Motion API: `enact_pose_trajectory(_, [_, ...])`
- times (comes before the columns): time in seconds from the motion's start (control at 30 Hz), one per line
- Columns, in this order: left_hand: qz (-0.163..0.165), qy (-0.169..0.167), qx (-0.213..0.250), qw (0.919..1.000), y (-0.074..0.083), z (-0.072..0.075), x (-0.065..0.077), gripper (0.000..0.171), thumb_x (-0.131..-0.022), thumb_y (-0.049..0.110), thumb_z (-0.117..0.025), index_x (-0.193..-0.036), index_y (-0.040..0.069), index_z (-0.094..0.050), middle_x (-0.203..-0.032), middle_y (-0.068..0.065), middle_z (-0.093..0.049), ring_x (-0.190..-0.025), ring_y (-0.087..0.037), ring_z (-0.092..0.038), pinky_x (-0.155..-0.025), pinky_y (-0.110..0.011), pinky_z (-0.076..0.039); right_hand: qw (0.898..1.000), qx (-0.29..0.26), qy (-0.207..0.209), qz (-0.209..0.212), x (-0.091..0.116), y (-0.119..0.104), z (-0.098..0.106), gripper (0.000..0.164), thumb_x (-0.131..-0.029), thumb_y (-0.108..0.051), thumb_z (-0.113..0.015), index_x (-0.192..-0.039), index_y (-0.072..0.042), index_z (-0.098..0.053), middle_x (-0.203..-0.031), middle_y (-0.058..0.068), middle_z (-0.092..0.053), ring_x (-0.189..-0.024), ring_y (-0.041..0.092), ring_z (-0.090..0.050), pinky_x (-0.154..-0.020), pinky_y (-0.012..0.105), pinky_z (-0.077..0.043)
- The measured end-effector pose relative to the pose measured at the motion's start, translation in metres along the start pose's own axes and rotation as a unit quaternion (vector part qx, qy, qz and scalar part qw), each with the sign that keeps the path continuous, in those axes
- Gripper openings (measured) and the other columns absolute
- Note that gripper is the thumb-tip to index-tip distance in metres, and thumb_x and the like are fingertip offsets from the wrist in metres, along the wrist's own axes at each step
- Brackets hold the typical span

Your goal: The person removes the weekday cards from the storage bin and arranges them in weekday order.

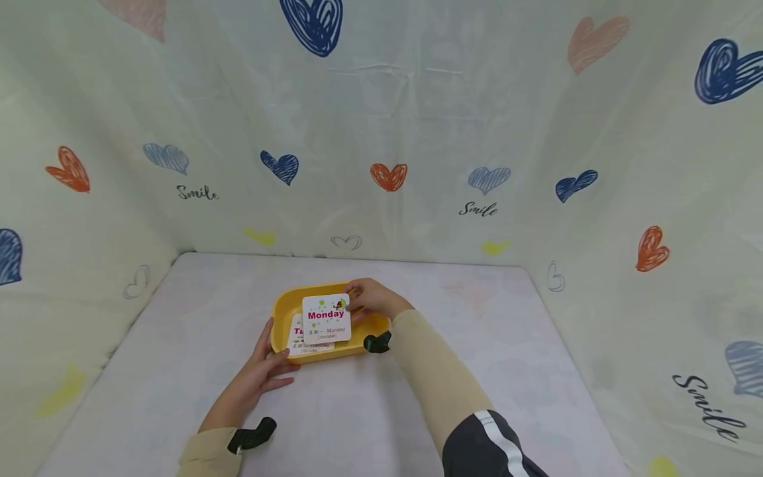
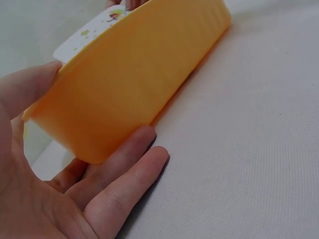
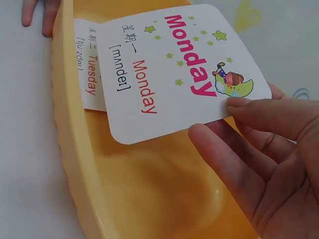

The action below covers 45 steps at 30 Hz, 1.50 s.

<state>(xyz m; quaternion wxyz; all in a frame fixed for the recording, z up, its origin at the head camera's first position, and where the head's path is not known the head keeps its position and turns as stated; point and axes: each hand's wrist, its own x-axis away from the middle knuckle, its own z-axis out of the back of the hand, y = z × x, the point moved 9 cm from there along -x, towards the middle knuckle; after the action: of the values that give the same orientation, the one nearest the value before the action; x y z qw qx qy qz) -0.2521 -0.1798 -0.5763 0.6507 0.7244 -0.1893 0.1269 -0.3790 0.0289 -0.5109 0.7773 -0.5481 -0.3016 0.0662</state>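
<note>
My right hand (image 1: 375, 298) pinches a white "Monday" flashcard (image 1: 326, 318) by its right edge, thumb on top and fingers beneath. In the right wrist view, the Monday card (image 3: 174, 74) is held over the yellow tray (image 3: 84, 164) and overlaps a second card, the "Tuesday" flashcard (image 3: 88, 64), which lies in the tray's left end. My left hand (image 1: 262, 364) grips the left end of the yellow tray (image 1: 346, 354). In the left wrist view, the thumb (image 2: 35, 84) rests at the tray's rim and the other fingers (image 2: 124, 184) reach under its base.
The tray is on a white-covered table (image 1: 465, 371). Behind and at both sides hangs a pale curtain (image 1: 429, 126) printed with hearts and "Smile" lettering. Dark straps with small devices (image 1: 253, 435) sit at both wrists.
</note>
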Motion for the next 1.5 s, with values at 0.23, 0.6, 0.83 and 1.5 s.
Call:
enact_pose_trajectory(0.23, [0.002, 0.003, 0.003, 1.0000, -0.001, 0.003, 0.000, 0.091, -0.097, 0.021, -0.058, -0.152, 0.048, 0.009, -0.156, -0.021, -0.015, -0.100, -0.031, -0.066, -0.083, -0.045, -0.056, 1.000, 0.023, -0.010, 0.017, 0.014, -0.012, 0.012, 0.031, -0.090, -0.002, -0.067, -0.119, -0.006, -0.059, -0.104, 0.013, -0.062, -0.084, 0.025, -0.068, -0.071, 0.035, -0.059])
enact_pose_trajectory(0.6, [-0.003, 0.007, 0.001, 1.0000, -0.001, 0.007, 0.002, 0.090, -0.098, 0.021, -0.058, -0.152, 0.047, 0.009, -0.155, -0.021, -0.019, -0.100, -0.031, -0.066, -0.082, -0.045, -0.056, 0.999, 0.019, -0.021, 0.039, 0.035, -0.012, 0.033, 0.029, -0.095, -0.005, -0.061, -0.124, -0.006, -0.055, -0.099, 0.013, -0.056, -0.063, 0.022, -0.066, -0.068, 0.037, -0.059])
enact_pose_trajectory(0.83, [-0.010, 0.003, 0.003, 0.9999, -0.001, 0.010, 0.003, 0.088, -0.098, 0.022, -0.057, -0.153, 0.046, 0.008, -0.156, -0.020, -0.020, -0.101, -0.029, -0.066, -0.082, -0.043, -0.056, 0.998, 0.011, 0.001, 0.055, 0.051, -0.010, 0.050, 0.030, -0.095, -0.002, -0.059, -0.125, -0.006, -0.053, -0.099, 0.014, -0.061, -0.065, 0.022, -0.068, -0.068, 0.041, -0.059])
enact_pose_trajectory(1.5, [-0.006, 0.010, -0.002, 0.9999, 0.000, 0.003, 0.002, 0.088, -0.097, 0.022, -0.057, -0.153, 0.047, 0.005, -0.154, -0.017, -0.019, -0.099, -0.029, -0.066, -0.082, -0.044, -0.056, 0.986, 0.000, 0.142, 0.090, 0.102, 0.015, 0.113, 0.028, -0.095, 0.000, -0.058, -0.121, -0.005, -0.050, -0.093, 0.017, -0.067, -0.066, 0.024, -0.065, -0.064, 0.041, -0.059])
